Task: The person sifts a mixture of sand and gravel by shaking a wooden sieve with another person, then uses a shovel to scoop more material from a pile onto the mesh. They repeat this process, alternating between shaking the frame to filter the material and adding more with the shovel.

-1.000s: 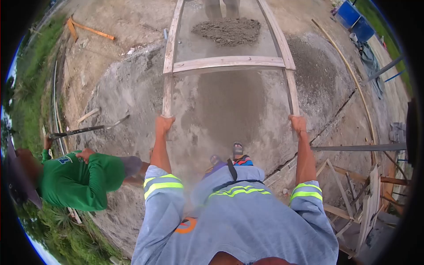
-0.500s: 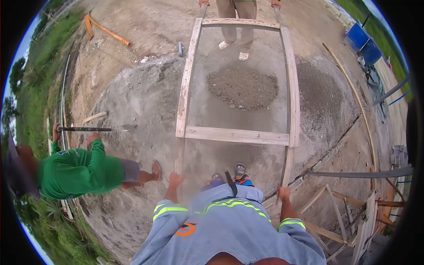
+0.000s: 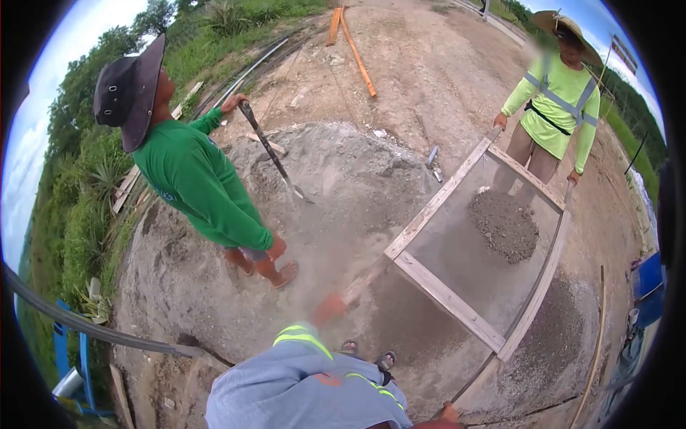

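My left hand (image 3: 330, 309), smeared by motion, is closed round the near left handle of a wooden-framed screen (image 3: 451, 299). At the bottom, my right hand (image 3: 449, 415) grips the other near handle. Coarse grey material (image 3: 504, 225) lies in a heap on the mesh, towards the far end. A co-worker in a yellow-green shirt (image 3: 554, 100) holds the two far handles. To the left, a co-worker in a green shirt (image 3: 193, 171) has one hand on the handle of a tool (image 3: 268, 146) whose blade rests on the grey pile.
A grey sand pile (image 3: 321, 157) spreads between the left co-worker and the screen. Orange timber (image 3: 357, 53) lies behind it. Blue containers (image 3: 649, 289) stand at the far right, near a long wooden strip (image 3: 597, 350). A dark bar (image 3: 107, 329) crosses the lower left.
The view has turned left and up. The heap on the mesh has shifted and looks more compact. The green-shirted co-worker's nearer hand has left the tool and hangs low.
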A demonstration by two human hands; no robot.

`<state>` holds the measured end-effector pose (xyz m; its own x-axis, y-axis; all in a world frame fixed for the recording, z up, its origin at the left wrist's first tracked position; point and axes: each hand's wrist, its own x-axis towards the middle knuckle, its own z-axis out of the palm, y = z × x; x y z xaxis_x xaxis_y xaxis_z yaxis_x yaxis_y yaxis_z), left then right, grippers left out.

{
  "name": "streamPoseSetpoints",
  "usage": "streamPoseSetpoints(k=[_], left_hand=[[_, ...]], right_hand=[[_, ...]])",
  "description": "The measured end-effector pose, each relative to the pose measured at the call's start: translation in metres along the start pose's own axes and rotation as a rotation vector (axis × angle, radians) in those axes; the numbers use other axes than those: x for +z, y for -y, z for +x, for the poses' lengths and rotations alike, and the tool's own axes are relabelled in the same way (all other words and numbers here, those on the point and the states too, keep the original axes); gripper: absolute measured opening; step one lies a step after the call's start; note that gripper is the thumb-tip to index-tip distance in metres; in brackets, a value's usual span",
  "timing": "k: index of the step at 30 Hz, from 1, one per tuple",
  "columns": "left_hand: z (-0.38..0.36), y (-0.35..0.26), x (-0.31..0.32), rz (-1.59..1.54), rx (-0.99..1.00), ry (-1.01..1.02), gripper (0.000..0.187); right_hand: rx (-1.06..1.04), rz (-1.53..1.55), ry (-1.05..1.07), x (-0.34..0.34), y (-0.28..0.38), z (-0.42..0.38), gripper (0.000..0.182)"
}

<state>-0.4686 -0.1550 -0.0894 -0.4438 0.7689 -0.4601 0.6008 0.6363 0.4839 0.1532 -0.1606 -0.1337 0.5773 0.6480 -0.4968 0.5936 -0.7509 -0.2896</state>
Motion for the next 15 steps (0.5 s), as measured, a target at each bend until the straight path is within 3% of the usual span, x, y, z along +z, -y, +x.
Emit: streamPoseSetpoints(k=[2, 3, 4, 5, 7, 12, 14, 15], left_hand=[[-0.02, 0.077, 0.045, -0.076, -0.002, -0.101, 0.06], [-0.042, 0.076, 0.042, -0.026, -0.153, -0.117, 0.059], [-0.065, 0.08, 0.036, -0.03, -0.169, -0.058, 0.057], [-0.07, 0.084, 0.024, -0.017, -0.154, 0.004, 0.054], [-0.058, 0.103, 0.045, -0.043, -0.022, -0.208, 0.053], [0.065, 0.046, 0.037, 0.184, -0.068, 0.05, 0.056], [0.11, -0.012, 0.004, 0.034, 0.069, 0.027, 0.057], [0.12, -0.047, -0.016, -0.004, 0.053, -0.049, 0.058]], right_hand=[[0.039, -0.064, 0.069, 0.035, -0.049, 0.005, 0.052], [0.038, -0.074, 0.092, 0.044, -0.05, -0.001, 0.052], [0.033, -0.089, 0.105, 0.048, -0.048, -0.004, 0.052], [0.035, -0.092, 0.118, 0.052, -0.045, -0.005, 0.052], [0.047, -0.087, 0.13, 0.055, -0.04, -0.003, 0.051], [0.001, -0.002, 0.091, 0.028, -0.018, 0.021, 0.05], [-0.1, 0.358, 0.061, -0.031, 0.063, 0.017, 0.041], [-0.17, 0.384, -0.004, -0.071, 0.109, -0.001, 0.038]])
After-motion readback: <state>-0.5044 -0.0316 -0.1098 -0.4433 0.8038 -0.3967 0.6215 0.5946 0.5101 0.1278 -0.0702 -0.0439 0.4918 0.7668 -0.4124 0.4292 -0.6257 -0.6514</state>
